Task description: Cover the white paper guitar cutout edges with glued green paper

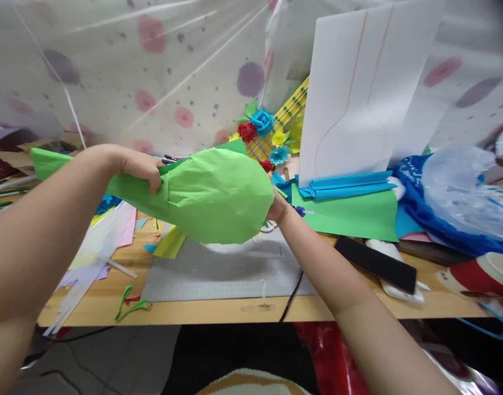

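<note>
Over the table I hold up a green paper craft [222, 195], a wide rounded body with a long flat neck reaching left. Folds crease the paper where body and neck meet. My left hand [141, 167] is closed around the neck, thumb in front and the other fingers hidden behind. At the body's right end is my right hand [277, 206], gripping the edge, most of its fingers out of sight behind the paper. A yellow-green paper strip [171, 241] shows just under the craft, above a grey cutting mat [227, 280].
A white board [354, 99] with a drawn outline stands behind, near paper flowers [263, 122]. Blue folded paper [346, 185] lies over a green sheet [350, 214]. To the right are a black phone [377, 263] and a paper cup [482, 277]. Scraps [130, 304] lie at left.
</note>
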Demonstrator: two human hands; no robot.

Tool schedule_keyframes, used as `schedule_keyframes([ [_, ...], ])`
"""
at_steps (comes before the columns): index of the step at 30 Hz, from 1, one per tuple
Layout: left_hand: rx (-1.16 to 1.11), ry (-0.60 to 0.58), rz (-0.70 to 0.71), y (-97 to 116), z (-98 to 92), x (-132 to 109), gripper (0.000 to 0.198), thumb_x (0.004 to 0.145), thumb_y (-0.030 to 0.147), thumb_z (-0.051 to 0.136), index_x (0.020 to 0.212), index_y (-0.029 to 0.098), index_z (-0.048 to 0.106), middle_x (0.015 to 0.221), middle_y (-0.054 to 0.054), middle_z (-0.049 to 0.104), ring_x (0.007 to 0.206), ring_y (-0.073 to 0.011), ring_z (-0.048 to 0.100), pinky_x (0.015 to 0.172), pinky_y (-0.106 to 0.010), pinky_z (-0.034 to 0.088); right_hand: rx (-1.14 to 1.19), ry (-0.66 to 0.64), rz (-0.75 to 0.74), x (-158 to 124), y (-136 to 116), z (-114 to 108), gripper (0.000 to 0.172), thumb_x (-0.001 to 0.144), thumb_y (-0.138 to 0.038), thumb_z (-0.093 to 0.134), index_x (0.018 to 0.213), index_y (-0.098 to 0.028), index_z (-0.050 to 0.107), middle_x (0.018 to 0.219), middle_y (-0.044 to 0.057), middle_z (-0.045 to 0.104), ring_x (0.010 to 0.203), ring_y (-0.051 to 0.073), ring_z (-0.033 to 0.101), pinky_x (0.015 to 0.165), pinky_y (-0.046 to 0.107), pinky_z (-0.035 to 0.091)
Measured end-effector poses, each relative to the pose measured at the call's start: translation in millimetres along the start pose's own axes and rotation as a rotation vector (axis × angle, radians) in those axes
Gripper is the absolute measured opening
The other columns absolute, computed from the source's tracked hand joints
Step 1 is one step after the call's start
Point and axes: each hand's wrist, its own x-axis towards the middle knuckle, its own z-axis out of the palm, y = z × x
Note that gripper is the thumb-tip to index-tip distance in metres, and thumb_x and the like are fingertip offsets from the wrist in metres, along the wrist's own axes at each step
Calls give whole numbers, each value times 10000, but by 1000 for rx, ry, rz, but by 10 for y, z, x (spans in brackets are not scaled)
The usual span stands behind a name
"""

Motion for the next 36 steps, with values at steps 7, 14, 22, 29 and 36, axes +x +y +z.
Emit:
schedule_keyframes([
  [7, -410, -222, 28, -21, -45, -24, 623, 529, 157, 589, 1150, 185, 564, 964, -56, 696, 883, -231, 653, 806, -381, 508, 117, 62, -44, -19, -96, -127, 488, 837, -595, 420, 1110, -227, 587, 1042, 44, 681, 1125, 204, 560, 999, 393, 397],
  [14, -660, -323, 129, -267, 463, 444, 515, 532, 120, 642, 1045, 116, 597, 1041, -73, 689, 979, -230, 620, 811, -336, 502, -41, 316, 86, 124, 81, -112, 286, 865, -391, 490, 979, -161, 615, 987, 96, 693, 939, 203, 645, 870, 369, 500],
  [22, -797, -429, 115, -543, 1307, 716, 467, 440, 320, 827, 859, 198, 658, 993, -67, 706, 939, -250, 647, 798, -314, 528, -608, 557, 74, 189, 331, -150, 514, 698, -392, 676, 1129, -169, 507, 1068, 94, 635, 938, 208, 620, 828, 347, 480],
  [29, -951, -339, 327, -474, 1473, 841, 591, 667, 680, 565, 1092, 270, 595, 1150, -44, 651, 1057, -203, 603, 898, -316, 486, -690, 708, -127, 263, 330, -168, 551, 710, -519, 605, 1142, -206, 466, 1054, 70, 597, 970, 215, 582, 866, 361, 458],
  [36, -988, -330, 170, -457, 1506, 830, 559, 588, 591, 697, 1003, 222, 636, 1096, -65, 675, 1047, -243, 610, 853, -336, 513, -389, 641, 24, 98, 170, -277, 523, 679, -399, 690, 1121, -228, 469, 965, 61, 631, 806, 199, 624, 699, 344, 519],
])
